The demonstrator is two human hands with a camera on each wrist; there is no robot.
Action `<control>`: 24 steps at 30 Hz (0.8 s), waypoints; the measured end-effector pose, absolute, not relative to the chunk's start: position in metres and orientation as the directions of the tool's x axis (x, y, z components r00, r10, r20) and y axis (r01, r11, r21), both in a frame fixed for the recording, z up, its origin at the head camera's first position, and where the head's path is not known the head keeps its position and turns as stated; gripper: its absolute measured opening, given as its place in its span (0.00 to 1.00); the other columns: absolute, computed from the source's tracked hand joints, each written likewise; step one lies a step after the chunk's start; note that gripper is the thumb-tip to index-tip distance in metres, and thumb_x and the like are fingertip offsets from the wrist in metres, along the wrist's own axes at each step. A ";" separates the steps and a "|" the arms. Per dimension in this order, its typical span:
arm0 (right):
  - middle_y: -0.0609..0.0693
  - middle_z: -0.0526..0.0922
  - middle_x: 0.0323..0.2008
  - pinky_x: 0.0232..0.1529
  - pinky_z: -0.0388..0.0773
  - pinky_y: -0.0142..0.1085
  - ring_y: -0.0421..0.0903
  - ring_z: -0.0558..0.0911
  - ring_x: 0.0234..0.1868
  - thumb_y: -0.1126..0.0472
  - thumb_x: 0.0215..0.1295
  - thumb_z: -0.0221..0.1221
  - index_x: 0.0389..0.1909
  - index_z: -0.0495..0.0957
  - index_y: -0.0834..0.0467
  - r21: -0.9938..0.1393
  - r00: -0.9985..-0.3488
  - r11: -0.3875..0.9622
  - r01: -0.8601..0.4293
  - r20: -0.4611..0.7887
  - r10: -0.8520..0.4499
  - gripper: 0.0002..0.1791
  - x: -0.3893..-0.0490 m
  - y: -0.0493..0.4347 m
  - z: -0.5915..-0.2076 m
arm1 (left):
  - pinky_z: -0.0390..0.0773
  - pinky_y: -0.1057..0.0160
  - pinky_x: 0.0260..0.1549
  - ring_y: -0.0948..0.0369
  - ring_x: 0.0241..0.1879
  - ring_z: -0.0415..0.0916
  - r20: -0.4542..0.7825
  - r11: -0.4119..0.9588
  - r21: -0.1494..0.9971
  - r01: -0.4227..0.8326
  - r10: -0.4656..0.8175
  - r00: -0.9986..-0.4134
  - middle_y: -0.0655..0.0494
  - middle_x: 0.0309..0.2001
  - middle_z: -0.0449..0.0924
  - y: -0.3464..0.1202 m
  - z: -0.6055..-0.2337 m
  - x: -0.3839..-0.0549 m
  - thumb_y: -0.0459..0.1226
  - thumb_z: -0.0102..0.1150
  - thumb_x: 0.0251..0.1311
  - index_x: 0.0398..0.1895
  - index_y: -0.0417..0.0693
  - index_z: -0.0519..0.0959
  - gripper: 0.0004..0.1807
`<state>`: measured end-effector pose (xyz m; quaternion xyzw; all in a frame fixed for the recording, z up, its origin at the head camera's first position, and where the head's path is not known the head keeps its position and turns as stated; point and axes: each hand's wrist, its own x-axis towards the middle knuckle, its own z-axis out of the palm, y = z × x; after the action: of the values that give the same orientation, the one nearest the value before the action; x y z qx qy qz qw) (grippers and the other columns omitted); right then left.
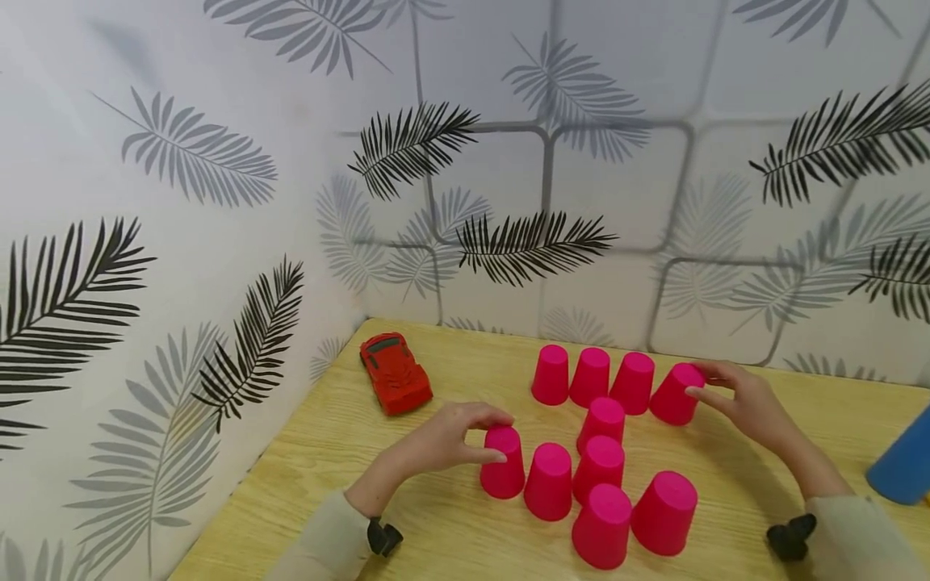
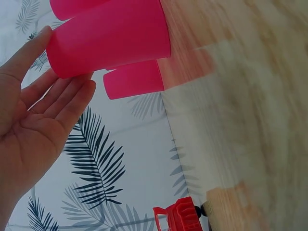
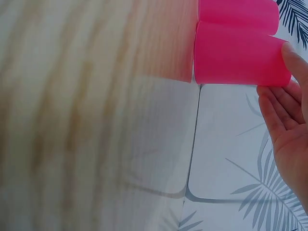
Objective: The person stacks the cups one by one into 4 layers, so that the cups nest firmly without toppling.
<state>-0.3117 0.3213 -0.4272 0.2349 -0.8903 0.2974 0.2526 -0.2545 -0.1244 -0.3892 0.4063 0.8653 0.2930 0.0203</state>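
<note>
Several bright pink cups stand upside down on the wooden table. My left hand (image 1: 454,440) holds the leftmost front cup (image 1: 503,468) near its top, thumb on the near side and fingers behind. In the left wrist view, the thumb and fingertips of that hand (image 2: 36,108) meet the closed end of the cup (image 2: 110,38). At the back row's right end, my right hand (image 1: 741,399) holds another pink cup (image 1: 674,395) the same way. The right wrist view shows this cup (image 3: 240,57) between thumb and fingers, beside a neighbouring cup (image 3: 238,17).
A red toy car (image 1: 395,375) lies at the back left of the table (image 1: 465,363). At the right edge is a blue object (image 1: 903,464), partly cut off. A leaf-patterned wall (image 1: 610,202) borders the table behind and at left. More pink cups (image 1: 664,513) stand between the hands.
</note>
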 end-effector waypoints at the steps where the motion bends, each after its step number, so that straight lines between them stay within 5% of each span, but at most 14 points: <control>1: 0.64 0.85 0.40 0.45 0.63 0.04 0.10 0.65 0.42 0.69 0.48 0.72 0.49 0.78 0.69 -0.415 -0.770 0.716 -0.561 0.579 -0.267 0.24 -0.313 0.322 -0.427 | 0.81 0.65 0.54 0.57 0.50 0.82 0.206 0.496 0.523 0.693 0.715 -0.668 0.49 0.53 0.83 -0.125 -0.390 -0.254 0.39 0.70 0.56 0.57 0.41 0.77 0.26; 5: 0.66 0.85 0.42 0.42 0.66 0.06 0.16 0.72 0.41 0.66 0.52 0.71 0.49 0.79 0.69 -0.430 -0.807 0.735 -0.524 0.525 -0.269 0.23 -0.316 0.324 -0.425 | 0.82 0.64 0.54 0.56 0.51 0.82 0.195 0.505 0.547 0.668 0.699 -0.688 0.49 0.54 0.83 -0.128 -0.394 -0.254 0.40 0.70 0.55 0.58 0.41 0.77 0.27; 8: 0.67 0.85 0.43 0.41 0.72 0.09 0.38 0.83 0.39 0.66 0.53 0.70 0.49 0.79 0.70 -0.430 -0.818 0.741 -0.516 0.503 -0.277 0.22 -0.318 0.324 -0.423 | 0.81 0.65 0.54 0.56 0.51 0.82 0.179 0.515 0.570 0.640 0.682 -0.709 0.50 0.54 0.83 -0.130 -0.396 -0.255 0.41 0.70 0.55 0.58 0.42 0.77 0.27; 11: 0.68 0.84 0.44 0.39 0.78 0.17 0.58 0.83 0.41 0.66 0.52 0.71 0.49 0.79 0.71 -0.421 -0.820 0.746 -0.516 0.494 -0.289 0.23 -0.319 0.323 -0.420 | 0.81 0.65 0.54 0.56 0.51 0.82 0.176 0.512 0.585 0.629 0.677 -0.715 0.50 0.53 0.83 -0.132 -0.397 -0.256 0.42 0.70 0.56 0.58 0.43 0.78 0.27; 15: 0.69 0.84 0.45 0.39 0.83 0.30 0.65 0.82 0.42 0.65 0.52 0.71 0.50 0.78 0.71 -0.413 -0.824 0.751 -0.515 0.479 -0.302 0.24 -0.320 0.324 -0.418 | 0.81 0.67 0.54 0.56 0.51 0.83 0.186 0.494 0.602 0.628 0.678 -0.711 0.50 0.53 0.83 -0.132 -0.398 -0.256 0.42 0.70 0.56 0.57 0.43 0.78 0.26; 18: 0.70 0.83 0.45 0.40 0.82 0.25 0.61 0.83 0.42 0.65 0.51 0.71 0.51 0.77 0.72 -0.405 -0.818 0.749 -0.524 0.486 -0.309 0.26 -0.321 0.325 -0.418 | 0.81 0.67 0.54 0.56 0.51 0.83 0.190 0.484 0.615 0.623 0.676 -0.712 0.50 0.53 0.83 -0.132 -0.398 -0.257 0.41 0.70 0.56 0.57 0.43 0.77 0.26; 21: 0.71 0.82 0.47 0.44 0.71 0.09 0.33 0.82 0.46 0.67 0.50 0.72 0.54 0.75 0.74 -0.423 -0.804 0.725 -0.543 0.511 -0.304 0.30 -0.319 0.326 -0.419 | 0.81 0.67 0.54 0.56 0.52 0.83 0.184 0.480 0.626 0.614 0.675 -0.715 0.50 0.53 0.83 -0.132 -0.399 -0.257 0.41 0.70 0.56 0.57 0.43 0.77 0.26; 24: 0.70 0.80 0.48 0.47 0.59 0.02 0.11 0.64 0.48 0.68 0.49 0.72 0.57 0.72 0.73 -0.429 -0.786 0.712 -0.556 0.549 -0.283 0.33 -0.313 0.326 -0.420 | 0.80 0.67 0.55 0.57 0.52 0.83 0.171 0.482 0.641 0.597 0.669 -0.723 0.50 0.53 0.83 -0.134 -0.400 -0.258 0.41 0.70 0.55 0.57 0.44 0.77 0.26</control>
<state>-0.3132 0.3260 -0.4202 0.2341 -0.8966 0.2987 0.2282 -0.2579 -0.1335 -0.4000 0.3684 0.8592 0.3513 0.0511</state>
